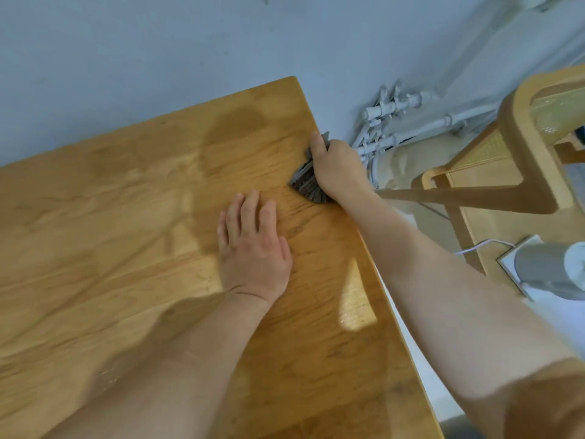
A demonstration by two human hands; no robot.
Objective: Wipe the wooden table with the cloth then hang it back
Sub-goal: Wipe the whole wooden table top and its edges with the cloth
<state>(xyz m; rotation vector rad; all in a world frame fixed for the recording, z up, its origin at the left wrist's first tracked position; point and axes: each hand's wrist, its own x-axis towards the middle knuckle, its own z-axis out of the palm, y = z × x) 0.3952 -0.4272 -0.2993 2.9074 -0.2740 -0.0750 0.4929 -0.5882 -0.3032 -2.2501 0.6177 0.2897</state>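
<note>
The wooden table (126, 217) fills the left and middle of the view, its right edge running diagonally. My right hand (337, 167) is at that right edge, closed on a dark grey striped cloth (307, 185) that is pressed against the tabletop and partly hidden under the palm. My left hand (253, 245) lies flat on the table just left of the cloth, fingers together, holding nothing. A darker damp-looking patch (234, 128) shows on the wood farther back.
A pale wall (158, 42) runs behind the table. White pipes (399, 122) run low along the wall past the table's right edge. A wooden chair (519, 134) stands at the right. A grey cylindrical object (544, 267) with a white cable lies lower right.
</note>
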